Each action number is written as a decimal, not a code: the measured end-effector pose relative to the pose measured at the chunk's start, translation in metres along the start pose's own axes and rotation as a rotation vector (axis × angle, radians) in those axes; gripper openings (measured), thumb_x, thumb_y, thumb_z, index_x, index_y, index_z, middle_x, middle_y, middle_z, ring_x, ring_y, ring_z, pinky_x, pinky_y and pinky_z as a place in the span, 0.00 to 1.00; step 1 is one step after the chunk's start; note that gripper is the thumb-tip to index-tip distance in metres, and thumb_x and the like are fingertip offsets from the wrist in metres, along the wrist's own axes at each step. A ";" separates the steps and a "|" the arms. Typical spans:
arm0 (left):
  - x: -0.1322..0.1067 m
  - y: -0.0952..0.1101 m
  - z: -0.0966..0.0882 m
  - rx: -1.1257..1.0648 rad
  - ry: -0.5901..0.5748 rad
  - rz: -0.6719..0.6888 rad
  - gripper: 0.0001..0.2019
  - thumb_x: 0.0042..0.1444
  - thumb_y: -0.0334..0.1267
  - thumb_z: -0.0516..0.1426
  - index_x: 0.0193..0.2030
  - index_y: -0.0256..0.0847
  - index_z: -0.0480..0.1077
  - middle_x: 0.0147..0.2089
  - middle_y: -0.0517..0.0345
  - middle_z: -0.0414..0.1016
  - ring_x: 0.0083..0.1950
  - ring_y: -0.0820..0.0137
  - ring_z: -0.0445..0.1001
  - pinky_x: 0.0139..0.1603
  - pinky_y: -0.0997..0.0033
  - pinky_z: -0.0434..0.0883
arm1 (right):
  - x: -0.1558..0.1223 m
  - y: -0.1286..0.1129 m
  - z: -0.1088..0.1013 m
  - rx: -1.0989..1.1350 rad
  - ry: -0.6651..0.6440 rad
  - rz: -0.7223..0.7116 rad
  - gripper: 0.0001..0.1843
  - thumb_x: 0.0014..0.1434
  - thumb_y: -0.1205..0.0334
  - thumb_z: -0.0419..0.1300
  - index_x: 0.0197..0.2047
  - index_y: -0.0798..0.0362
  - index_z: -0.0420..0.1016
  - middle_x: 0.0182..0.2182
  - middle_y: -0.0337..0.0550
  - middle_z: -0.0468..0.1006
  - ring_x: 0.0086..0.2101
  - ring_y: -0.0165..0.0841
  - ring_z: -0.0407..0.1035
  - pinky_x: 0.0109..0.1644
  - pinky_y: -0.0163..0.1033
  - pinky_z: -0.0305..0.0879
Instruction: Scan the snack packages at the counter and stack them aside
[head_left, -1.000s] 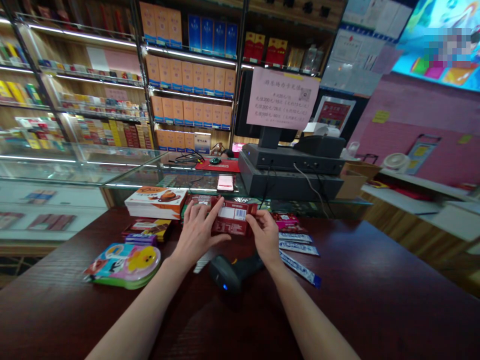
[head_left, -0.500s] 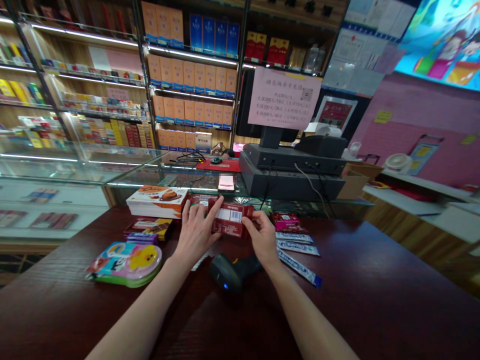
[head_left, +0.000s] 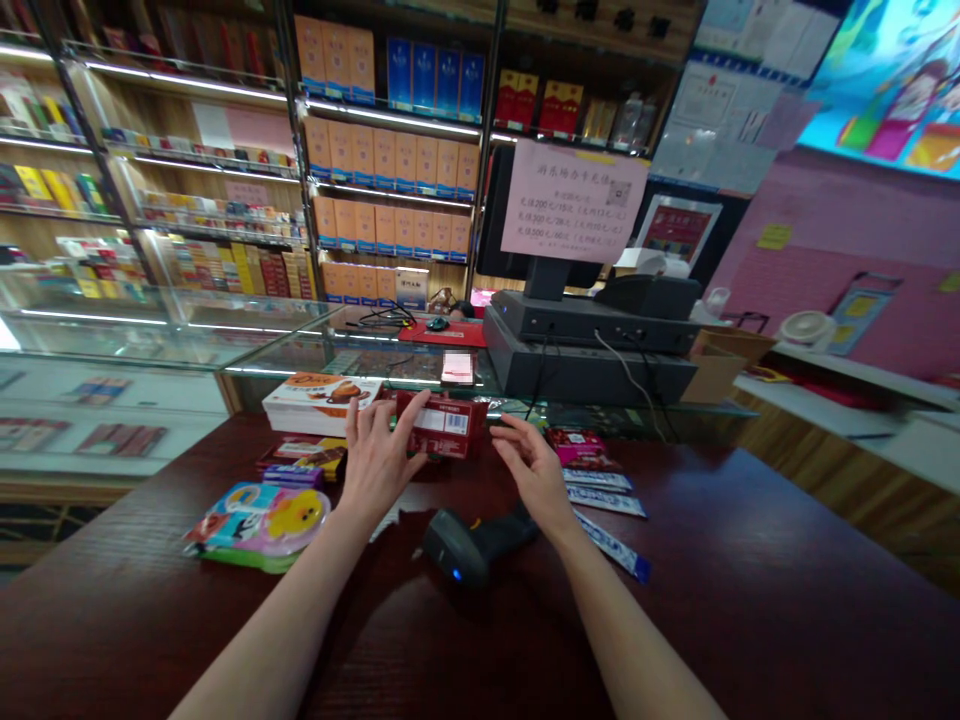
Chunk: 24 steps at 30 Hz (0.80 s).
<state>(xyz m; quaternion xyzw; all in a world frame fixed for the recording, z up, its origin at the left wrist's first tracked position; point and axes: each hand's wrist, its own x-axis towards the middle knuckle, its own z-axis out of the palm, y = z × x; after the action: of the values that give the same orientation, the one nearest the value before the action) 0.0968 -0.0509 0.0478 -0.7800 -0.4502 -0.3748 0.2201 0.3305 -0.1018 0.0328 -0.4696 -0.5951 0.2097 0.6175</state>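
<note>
A dark red snack packet (head_left: 450, 440) with a white barcode label is gripped at its left end by my left hand (head_left: 375, 465), thumb below and index finger on top. Just right of the packet, my right hand (head_left: 536, 478) hovers with fingers apart, touching nothing. A black barcode scanner (head_left: 459, 548) with a blue light lies on the table below both hands. Left of my left hand are a white and orange box (head_left: 307, 412), yellow and brown packs (head_left: 326, 455), a purple pack (head_left: 292, 477) and a colourful duck-print pouch (head_left: 262, 525).
Blue and white stick packets (head_left: 611, 545) and a pink and dark red packet (head_left: 581, 447) lie right of my right hand. A glass counter carries a monitor with a pink sign (head_left: 574, 200) and a black register base (head_left: 585, 362). Stocked shelves (head_left: 390, 215) stand behind.
My right hand has let go of the packet's right end and opened. My left hand has drawn the packet slightly left and up.
</note>
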 end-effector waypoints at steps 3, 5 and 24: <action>-0.001 -0.005 0.000 -0.013 0.035 -0.026 0.41 0.51 0.37 0.66 0.71 0.49 0.56 0.61 0.43 0.63 0.65 0.49 0.63 0.72 0.37 0.50 | 0.000 -0.001 -0.010 -0.044 -0.030 0.008 0.20 0.63 0.55 0.61 0.57 0.49 0.71 0.47 0.49 0.83 0.46 0.39 0.78 0.53 0.48 0.73; -0.002 -0.006 -0.001 -0.025 0.047 -0.034 0.39 0.52 0.35 0.65 0.70 0.49 0.57 0.66 0.41 0.59 0.69 0.48 0.60 0.73 0.37 0.48 | 0.000 -0.001 -0.014 -0.056 -0.045 0.015 0.21 0.63 0.55 0.61 0.57 0.49 0.71 0.47 0.49 0.83 0.46 0.39 0.78 0.53 0.49 0.72; -0.003 -0.018 0.003 0.007 -0.041 -0.122 0.43 0.50 0.38 0.66 0.72 0.46 0.55 0.74 0.48 0.56 0.75 0.49 0.52 0.75 0.40 0.42 | -0.011 -0.031 -0.053 -0.533 -0.911 0.184 0.48 0.44 0.63 0.72 0.69 0.47 0.63 0.62 0.47 0.71 0.62 0.46 0.62 0.68 0.51 0.52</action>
<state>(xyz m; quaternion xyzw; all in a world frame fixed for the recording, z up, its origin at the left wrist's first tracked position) 0.0811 -0.0419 0.0436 -0.7579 -0.5025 -0.3698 0.1903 0.3679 -0.1428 0.0604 -0.5218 -0.7919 0.2871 0.1349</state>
